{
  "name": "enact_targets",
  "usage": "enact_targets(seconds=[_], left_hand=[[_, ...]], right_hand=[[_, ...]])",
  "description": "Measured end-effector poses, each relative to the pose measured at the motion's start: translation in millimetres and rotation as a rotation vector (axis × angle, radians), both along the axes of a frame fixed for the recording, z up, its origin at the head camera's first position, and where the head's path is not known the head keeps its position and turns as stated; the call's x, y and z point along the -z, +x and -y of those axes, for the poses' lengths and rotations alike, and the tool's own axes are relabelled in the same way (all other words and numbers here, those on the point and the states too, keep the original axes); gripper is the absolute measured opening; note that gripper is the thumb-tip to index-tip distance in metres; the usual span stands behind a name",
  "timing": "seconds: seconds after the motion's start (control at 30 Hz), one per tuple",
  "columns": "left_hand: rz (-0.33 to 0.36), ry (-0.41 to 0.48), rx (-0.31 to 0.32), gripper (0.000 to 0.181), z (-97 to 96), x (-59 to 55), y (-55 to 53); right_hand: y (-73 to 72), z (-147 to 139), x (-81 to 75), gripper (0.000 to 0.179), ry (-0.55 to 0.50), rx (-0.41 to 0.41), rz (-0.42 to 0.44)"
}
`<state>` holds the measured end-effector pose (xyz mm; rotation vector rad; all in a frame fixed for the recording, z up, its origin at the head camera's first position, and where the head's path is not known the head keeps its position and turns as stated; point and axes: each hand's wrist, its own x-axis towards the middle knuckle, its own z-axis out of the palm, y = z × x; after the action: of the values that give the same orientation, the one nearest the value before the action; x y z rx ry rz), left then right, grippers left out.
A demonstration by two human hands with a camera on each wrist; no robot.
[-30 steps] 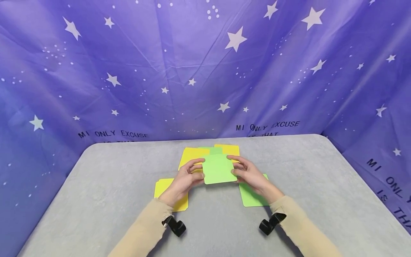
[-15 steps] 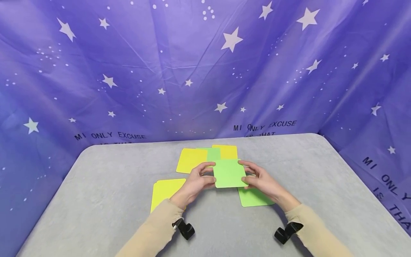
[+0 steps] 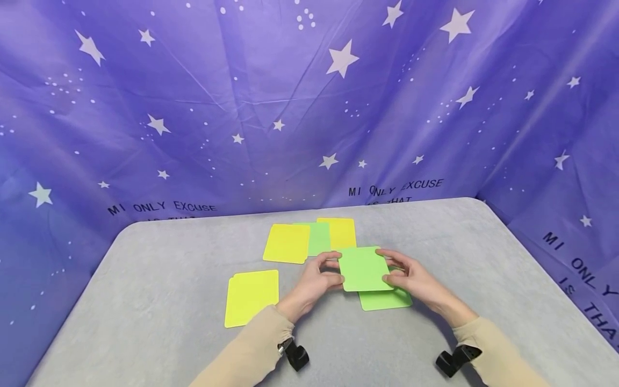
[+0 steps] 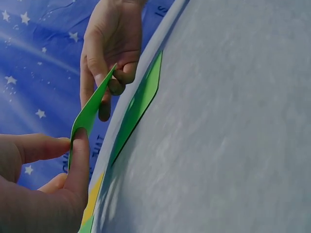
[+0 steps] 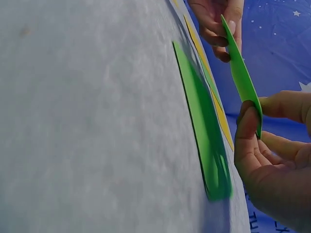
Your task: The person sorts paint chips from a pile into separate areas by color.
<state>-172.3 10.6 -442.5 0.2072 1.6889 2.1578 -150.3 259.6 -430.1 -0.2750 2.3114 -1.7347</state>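
A square green card (image 3: pixel 365 270) is held up off the table between my two hands. My left hand (image 3: pixel 313 284) pinches its left edge between thumb and fingers; my right hand (image 3: pixel 422 282) pinches the right edge. In the left wrist view the raised card (image 4: pixel 91 109) stands tilted, seen nearly edge-on. Below it, apart from it, another green card (image 5: pixel 201 131) lies on the table, partly covered in the head view. Two offset yellow cards (image 3: pixel 251 298) lie to the left of my hands.
Behind the hands, overlapping cards lie near the table's far side: yellow (image 3: pixel 286 243) at left, green (image 3: pixel 319 239) in the middle, yellow (image 3: pixel 343 234) at right. The grey table (image 3: pixel 164 301) ends at a purple starry curtain (image 3: pixel 271 97).
Both hands have moved right and toward me with the raised green card, which now hangs over the green card on the table. The cards on the table stay in place.
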Motion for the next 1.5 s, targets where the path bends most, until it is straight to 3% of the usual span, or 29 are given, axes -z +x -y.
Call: enact_targets(seconds=[0.33,0.53,0.77,0.97,1.2,1.33,1.5], left_hand=[[0.036,0.017,0.01,0.053,-19.6,3.3,8.4],[0.015,-0.012,0.014,0.052,-26.3,6.3,12.8],[-0.002,-0.086,0.052,0.05,-27.2,5.9,14.4],[-0.049,-0.177,0.1,0.047,-29.0,5.0,12.4],[-0.114,-0.281,0.129,0.042,-23.6,3.2,11.7],[-0.129,-0.286,0.138,0.036,-15.7,3.1,11.6],[-0.181,-0.323,0.124,0.028,2.8,1.7,8.4]], right_hand=[[7.2,-16,-3.0,0.062,0.14,-0.005,-0.054],[10.7,-20,-3.2,0.057,0.176,-0.018,-0.065],[13.6,-23,-4.2,0.05,0.315,-0.047,-0.16],[15.7,-26,-6.9,0.048,0.464,-0.005,-0.22],[13.4,-28,-5.6,0.049,0.576,0.001,-0.285],[11.5,-28,-6.1,0.047,0.596,0.012,-0.276],[8.0,-23,-10.1,0.045,0.576,0.018,-0.341]])
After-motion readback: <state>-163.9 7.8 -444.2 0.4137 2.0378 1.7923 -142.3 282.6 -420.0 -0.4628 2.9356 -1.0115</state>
